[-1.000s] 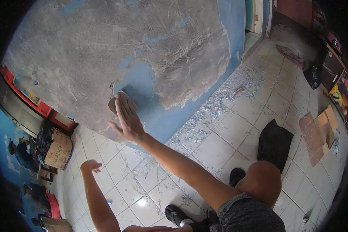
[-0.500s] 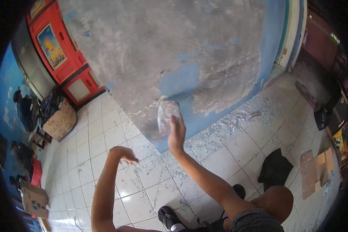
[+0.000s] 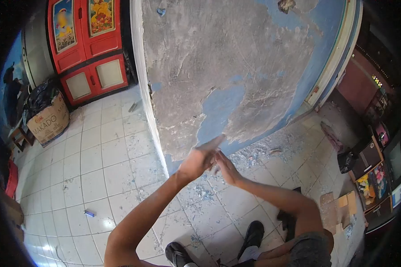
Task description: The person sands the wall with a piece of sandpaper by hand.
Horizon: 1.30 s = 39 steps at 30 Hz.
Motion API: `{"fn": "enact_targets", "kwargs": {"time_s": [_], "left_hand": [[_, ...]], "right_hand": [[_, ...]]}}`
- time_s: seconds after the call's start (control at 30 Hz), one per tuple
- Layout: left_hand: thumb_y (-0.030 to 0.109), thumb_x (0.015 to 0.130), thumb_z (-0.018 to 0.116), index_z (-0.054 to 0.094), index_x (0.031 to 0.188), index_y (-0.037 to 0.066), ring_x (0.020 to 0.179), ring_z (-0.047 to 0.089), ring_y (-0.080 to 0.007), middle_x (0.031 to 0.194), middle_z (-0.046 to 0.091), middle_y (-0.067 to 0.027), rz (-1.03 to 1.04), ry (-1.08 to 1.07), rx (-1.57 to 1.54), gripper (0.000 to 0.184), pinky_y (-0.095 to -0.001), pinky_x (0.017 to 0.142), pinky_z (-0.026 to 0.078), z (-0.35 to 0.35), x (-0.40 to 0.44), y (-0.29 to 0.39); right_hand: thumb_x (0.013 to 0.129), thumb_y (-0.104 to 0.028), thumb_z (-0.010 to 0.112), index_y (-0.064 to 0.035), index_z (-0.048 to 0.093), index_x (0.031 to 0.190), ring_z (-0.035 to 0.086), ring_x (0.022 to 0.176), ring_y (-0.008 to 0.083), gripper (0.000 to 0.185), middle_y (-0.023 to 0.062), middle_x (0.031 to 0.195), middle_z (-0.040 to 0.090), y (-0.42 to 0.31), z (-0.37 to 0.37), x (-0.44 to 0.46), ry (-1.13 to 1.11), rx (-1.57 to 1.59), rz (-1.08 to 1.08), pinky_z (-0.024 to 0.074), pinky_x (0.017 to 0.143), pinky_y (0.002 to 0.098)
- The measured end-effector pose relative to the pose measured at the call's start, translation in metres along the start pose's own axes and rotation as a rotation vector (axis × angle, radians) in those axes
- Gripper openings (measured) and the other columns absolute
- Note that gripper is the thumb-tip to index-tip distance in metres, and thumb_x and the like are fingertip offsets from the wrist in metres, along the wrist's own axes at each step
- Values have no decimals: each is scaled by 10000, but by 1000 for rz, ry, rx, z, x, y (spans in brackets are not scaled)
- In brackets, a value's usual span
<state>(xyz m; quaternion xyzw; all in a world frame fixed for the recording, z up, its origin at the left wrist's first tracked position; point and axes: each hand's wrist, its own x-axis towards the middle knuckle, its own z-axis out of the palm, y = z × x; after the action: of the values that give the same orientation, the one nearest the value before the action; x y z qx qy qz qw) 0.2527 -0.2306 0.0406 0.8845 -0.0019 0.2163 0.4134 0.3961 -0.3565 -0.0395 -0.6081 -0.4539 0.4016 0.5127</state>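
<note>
My left hand (image 3: 195,163) and my right hand (image 3: 227,169) meet low in front of the wall corner, close together or touching. The left fingers stretch up and to the right, somewhat blurred. My right fingers are also extended, pointing up toward the left palm. No held thing shows in either hand, though the space between the palms is partly hidden. Behind them stands the wall (image 3: 182,66), mostly scraped to grey, with a blue paint patch (image 3: 220,109) left in the lower part. The pale block-like thing seen earlier is not visible now.
Paint flakes (image 3: 254,153) litter the tiled floor (image 3: 93,178) along the wall. A blue lighter-like thing (image 3: 89,213) lies at left. A cardboard box (image 3: 49,122) and red cabinet (image 3: 91,49) stand behind. At right are cardboard pieces (image 3: 341,207) and a dark shelf unit (image 3: 367,160).
Half a second ago my right hand held a pale, whitish block-like thing against the wall, with the left hand apart. Now both hands have come together and the view has shifted.
</note>
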Motion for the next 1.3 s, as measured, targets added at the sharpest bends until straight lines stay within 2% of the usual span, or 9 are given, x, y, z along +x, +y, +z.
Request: {"fn": "enact_targets", "kwargs": {"time_s": [0.13,0.3,0.5,0.73,1.0,1.07,1.2,1.27,1.3], "left_hand": [[95,863,577,364,1513,73,1422,405,-249,1566,380,-111,614,-46,833,685,-373,1198,337,4,30,16],[158,911,504,245,1553,38,1520,181,-230,1644,209,-93,416,129,1361,703,-400,1261,143,-15,96,25],[206,959,406,195,1566,33,1527,151,-228,1658,155,-84,375,-117,1645,666,-396,1263,109,14,87,-62],[194,964,437,221,1560,34,1503,226,-223,1610,281,-112,160,157,1856,654,-397,1246,188,-32,126,37],[89,956,450,248,1554,55,1497,243,-209,1613,280,-91,354,-204,3226,632,-374,1228,250,-22,119,-24],[71,955,434,227,1560,56,1506,225,-221,1638,226,-75,127,4,1925,640,-366,1236,233,-27,125,26],[88,972,386,262,1551,50,1510,211,-203,1659,175,-6,208,-180,2414,594,-379,1249,184,-3,98,-16],[108,989,369,276,1551,71,1485,268,-173,1639,236,3,312,-256,1609,570,-356,1230,237,5,78,-41],[97,985,382,292,1545,75,1486,272,-175,1632,257,-10,338,-169,1944,568,-362,1230,239,1,85,-40]], "right_hand": [[1010,-614,356,-28,507,1291,626,1111,314,667,201,1185,641,-12,-59,-19,-540,-846,215,473,953,430],[982,-576,451,-48,560,1253,628,1118,383,603,247,1216,628,5,-66,-37,-1097,-1408,207,492,944,479],[920,-518,563,-66,588,1196,688,879,413,530,219,965,696,98,-55,-46,-793,-1172,-520,548,749,534],[952,-525,514,-52,614,1135,670,970,405,517,223,1043,682,157,-91,-68,-1148,-1318,-119,526,821,544],[945,-504,529,-56,623,1119,664,992,409,490,224,1051,689,201,-60,-66,-1169,-1117,-303,524,844,526],[943,-496,534,-55,628,1105,668,978,410,479,220,1046,691,210,-50,-74,-1193,-1069,-364,531,831,525],[930,-512,549,-56,645,1096,669,999,395,495,207,1050,698,181,-58,-69,-1240,-1157,-278,529,850,532],[933,-508,546,-58,639,1115,668,1004,395,494,205,1058,696,196,-64,-65,-1198,-1144,-327,531,849,530],[937,-506,537,-55,637,1110,670,989,400,493,207,1037,697,192,-70,-61,-1176,-1172,-316,534,829,531]]}}
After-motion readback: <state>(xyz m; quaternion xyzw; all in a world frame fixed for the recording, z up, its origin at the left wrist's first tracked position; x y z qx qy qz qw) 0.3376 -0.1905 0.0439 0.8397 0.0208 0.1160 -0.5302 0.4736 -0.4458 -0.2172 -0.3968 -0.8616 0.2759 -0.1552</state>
